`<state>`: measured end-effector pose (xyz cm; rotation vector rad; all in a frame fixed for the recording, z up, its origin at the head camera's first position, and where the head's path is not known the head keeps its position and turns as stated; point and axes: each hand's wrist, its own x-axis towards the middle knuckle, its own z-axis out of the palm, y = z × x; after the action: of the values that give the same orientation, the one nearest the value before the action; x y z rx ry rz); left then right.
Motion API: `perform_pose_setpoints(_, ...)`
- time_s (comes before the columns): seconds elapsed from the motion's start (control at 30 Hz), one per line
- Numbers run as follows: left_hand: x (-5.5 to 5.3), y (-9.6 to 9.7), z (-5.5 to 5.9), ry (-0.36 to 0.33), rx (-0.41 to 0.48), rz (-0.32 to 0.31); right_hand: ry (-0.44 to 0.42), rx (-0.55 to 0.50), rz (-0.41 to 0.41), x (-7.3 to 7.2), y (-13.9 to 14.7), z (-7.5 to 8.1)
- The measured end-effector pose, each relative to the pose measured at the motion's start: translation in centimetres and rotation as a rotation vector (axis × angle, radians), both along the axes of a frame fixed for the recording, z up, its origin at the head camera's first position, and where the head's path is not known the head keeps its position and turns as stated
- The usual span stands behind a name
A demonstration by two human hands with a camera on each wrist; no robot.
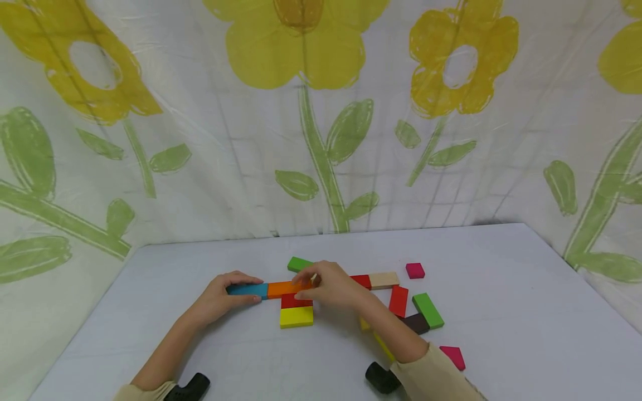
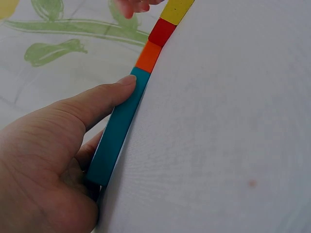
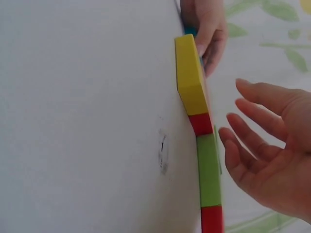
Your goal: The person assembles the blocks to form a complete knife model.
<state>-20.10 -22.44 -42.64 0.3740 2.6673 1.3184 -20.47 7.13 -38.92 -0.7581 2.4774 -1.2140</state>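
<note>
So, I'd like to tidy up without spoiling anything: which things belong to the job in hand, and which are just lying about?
Likely the job:
blue block, in the left hand
orange block, at its end
red block and yellow block, in front of the orange

Likely lying about:
back pink block, apart from others
front pink block, at right

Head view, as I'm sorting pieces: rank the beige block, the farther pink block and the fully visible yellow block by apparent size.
1. Fully visible yellow block
2. Beige block
3. Farther pink block
The yellow one lies nearer, so true sizes are unsure.
</note>
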Motion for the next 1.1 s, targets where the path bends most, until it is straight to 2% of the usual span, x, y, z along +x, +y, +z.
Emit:
perform_pose_setpoints(0.17,-0.1,0.0,-0.1,-0.004,0.012,-0.001,0.035,-0.014,-0.053,-1.1,-0.1,0.1)
perform_pose_setpoints(0.53,-0.1,0.0,-0.1,0.010,0.006,-0.007,0.054,-0.059,-0.186,-2.9,-0.8,0.1)
perform_pose_setpoints(0.87,0.2,0.2,0.0,0.012,0.017,-0.014,0.028,-0.036,-0.254,-4.0,-1.9,-1.1)
perform_pose_setpoints(1.1,0.1,0.0,-0.1,0.020,0.024,-0.025,0.025,-0.024,-0.287,-4.2,-2.2,-1.9)
